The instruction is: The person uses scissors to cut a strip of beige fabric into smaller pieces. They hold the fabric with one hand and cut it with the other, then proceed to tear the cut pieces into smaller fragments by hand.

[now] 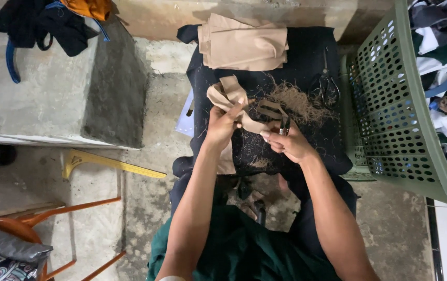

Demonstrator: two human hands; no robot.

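Items as I read them, largest first:
- Green perforated basket (390, 104), at three o'clock, tilted, heaped with garments, within arm's reach.
- Dark cloth (306, 57), centre, covers the work surface and catches loose thread clippings (299, 101).
- Stack of tan fabric pieces (244, 44), at twelve o'clock.
- Yellow ruler (109, 164), at nine o'clock on the floor.
- Left hand (222, 125), fingers closed, pinching a tan fabric strip (231, 93) taut.
- Right hand (288, 143), curled round a small thread snipper (284, 125), beside the strip.
- Scissors (329, 86), at two o'clock, untouched.
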